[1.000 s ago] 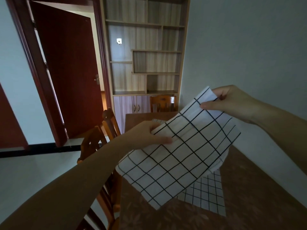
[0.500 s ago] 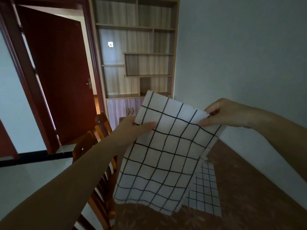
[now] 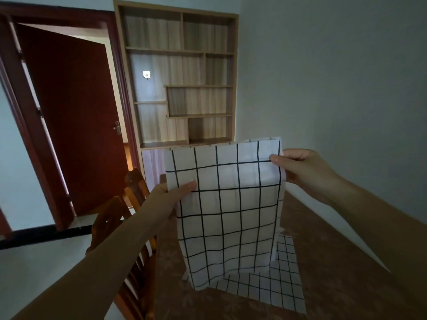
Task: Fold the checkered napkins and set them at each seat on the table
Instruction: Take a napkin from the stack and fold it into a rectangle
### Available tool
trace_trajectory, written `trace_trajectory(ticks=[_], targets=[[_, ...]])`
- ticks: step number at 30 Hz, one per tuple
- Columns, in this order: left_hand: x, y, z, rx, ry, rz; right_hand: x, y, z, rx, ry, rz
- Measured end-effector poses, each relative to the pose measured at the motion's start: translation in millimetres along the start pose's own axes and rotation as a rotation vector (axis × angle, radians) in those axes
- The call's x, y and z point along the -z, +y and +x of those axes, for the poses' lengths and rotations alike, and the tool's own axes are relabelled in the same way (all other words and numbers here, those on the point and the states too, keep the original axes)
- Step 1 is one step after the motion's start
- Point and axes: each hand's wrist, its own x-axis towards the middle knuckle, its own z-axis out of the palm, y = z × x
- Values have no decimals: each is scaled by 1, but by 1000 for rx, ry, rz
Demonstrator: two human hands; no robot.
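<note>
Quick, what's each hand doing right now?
Left hand: pinches the held napkin's left edge.
Right hand: pinches its upper right edge.

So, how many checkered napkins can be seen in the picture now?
2. One checkered napkin hangs in the air, pinched by the left hand and right hand. A second napkin lies flat on the table beneath it. The held one may hide others.

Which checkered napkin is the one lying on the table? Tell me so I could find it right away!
Find the brown patterned table beside the grey wall. Both hands, left and right, hold one big-checked napkin hanging up in the air. The napkin on the table lies flat below and behind it, partly hidden, and no hand touches it.
</note>
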Motion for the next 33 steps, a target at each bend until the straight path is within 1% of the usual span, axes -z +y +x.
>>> trace_trajectory(ticks=[7, 11, 13, 16, 19, 22, 26, 28, 30, 32, 33], targets=[[-1, -11, -2, 5, 13, -43, -2, 8, -6, 43, -9, -31], [-4, -15, -3, 17, 17, -15, -5, 9, -5, 76, 54, 34], [-6, -15, -4, 10, 29, -43, -7, 10, -6, 95, 80, 19], [-10, -10, -2, -15, 76, -94, -7, 9, -9, 106, 89, 12], [-14, -5, 0, -46, 134, -97, -6, 5, -12, 106, 95, 11], [-16, -4, 0, -63, 150, -74, -1, 5, -11, 114, 120, -47], [-21, -7, 0, -79, 207, -45, 1, 4, -12, 121, 105, -126], [-23, -7, -2, -128, 208, 17, 6, 5, -10, 115, 117, -208], [-26, -4, -5, -223, 174, 147, 7, -2, -10, 158, 107, -431], [-34, 2, -8, -311, 111, 260, -3, -12, -13, 250, 146, -661], [-41, 5, -10, -346, 59, 296, -12, -19, -12, 313, 139, -720]])
